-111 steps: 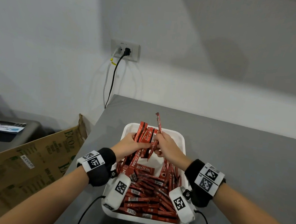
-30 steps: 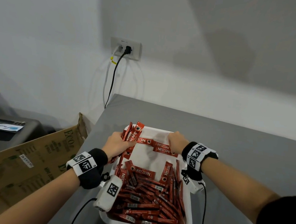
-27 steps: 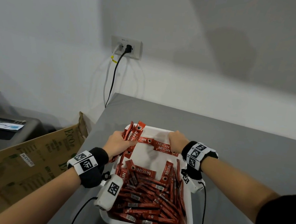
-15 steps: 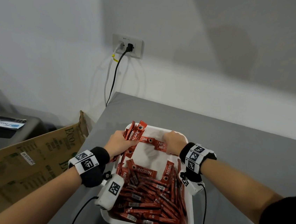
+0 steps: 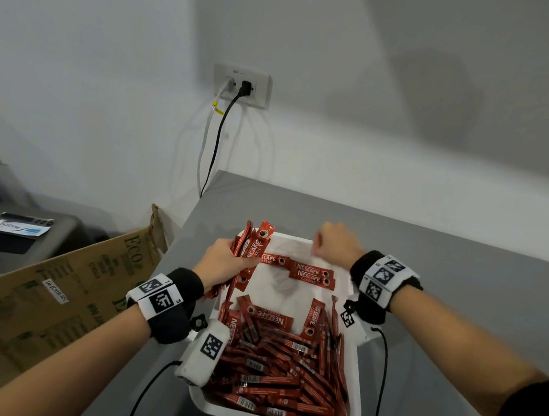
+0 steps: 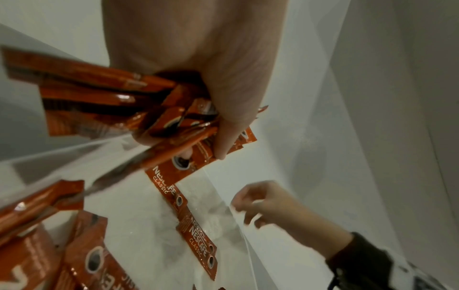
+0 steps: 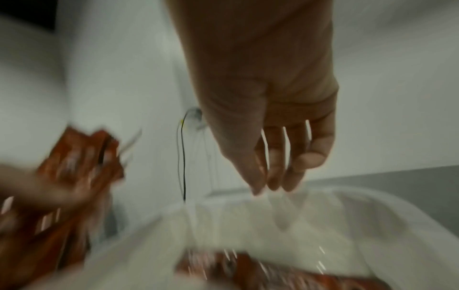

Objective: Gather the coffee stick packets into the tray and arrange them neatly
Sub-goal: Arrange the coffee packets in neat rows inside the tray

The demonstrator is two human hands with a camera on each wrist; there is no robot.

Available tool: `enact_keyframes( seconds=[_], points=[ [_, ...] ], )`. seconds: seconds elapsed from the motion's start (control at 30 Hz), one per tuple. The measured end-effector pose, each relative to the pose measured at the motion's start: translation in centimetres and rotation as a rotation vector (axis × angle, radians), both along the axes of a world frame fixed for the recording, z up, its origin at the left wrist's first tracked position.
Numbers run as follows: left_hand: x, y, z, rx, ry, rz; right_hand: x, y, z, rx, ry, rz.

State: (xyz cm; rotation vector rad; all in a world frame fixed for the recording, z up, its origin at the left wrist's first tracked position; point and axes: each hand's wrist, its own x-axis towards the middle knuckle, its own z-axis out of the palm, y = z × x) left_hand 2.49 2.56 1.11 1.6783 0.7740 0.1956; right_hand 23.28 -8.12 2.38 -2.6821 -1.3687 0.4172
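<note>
Hands: left hand [image 5: 223, 263] grips a bunch of packets [image 5: 254, 243]; right hand [image 5: 337, 243] empty, fingers loose, over the tray's far rim.
Tray [image 5: 356, 402]: white, on grey bench [image 5: 460, 295], heaped with packets.
Room: white wall, socket [image 5: 242, 86], cardboard box [image 5: 55, 286] left.

We see our right hand [image 7: 270, 109] hanging empty, fingers [image 7: 275, 172] loose just above the white tray's [image 7: 372, 212] far rim; blurred red packets [image 7: 82, 157] sit in our left hand [image 7: 37, 188]
</note>
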Motion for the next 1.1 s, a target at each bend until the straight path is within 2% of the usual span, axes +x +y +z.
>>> enact_keyframes(
  seconds=[0.03, 0.1, 0.17, 0.23, 0.33, 0.43, 0.5, 0.63, 0.8, 0.93, 1.0, 1.1],
  points=[
    [0.1, 0.0, 0.1, 0.012, 0.006, -0.005, 0.1, 0.0, 1.1, 0.153, 0.089, -0.050],
    [0.6, -0.3, 0.4, 0.037, 0.014, -0.022, -0.8, -0.3, 2.9, 0.343, 0.407, -0.062],
    [1.3, -0.9, 0.7, 0.053, 0.001, -0.038, -2.9, -0.7, 3.9, 0.333, 0.718, 0.047],
    [1.8, -1.7, 1.1, 0.065, -0.033, -0.054, -4.3, -1.2, 3.4, 0.300, 0.823, 0.137],
    [2.1, -2.5, 1.4, 0.051, -0.095, -0.102, -4.4, -1.7, 2.4, 0.394, 0.800, 0.101],
    [1.9, -2.8, 1.4, 0.073, -0.077, -0.113, -4.3, -2.5, 2.3, 0.406, 0.830, 0.108],
    [1.7, -2.6, 1.2, 0.074, -0.073, -0.050, -3.8, -3.1, 2.2, 0.428, 0.808, 0.098],
    [1.0, -1.2, 0.7, -0.048, -0.096, 0.148, -2.7, -4.1, 2.1, 0.626, 0.692, -0.062],
    [0.8, -1.2, 1.0, -0.194, -0.133, 0.158, -4.0, -4.4, 1.4, 0.680, 0.815, -0.104],
    [1.0, -1.6, 1.4, -0.174, -0.165, 0.149, -4.8, -4.2, 0.8, 0.745, 0.914, -0.141],
    [1.0, -1.4, 1.3, -0.124, -0.165, 0.191, -5.0, -4.0, 0.5, 0.705, 0.852, -0.147],
    [0.8, -1.2, 1.2, -0.026, -0.144, 0.181, -5.0, -3.4, 0.1, 0.568, 0.587, -0.099]
  ],
)
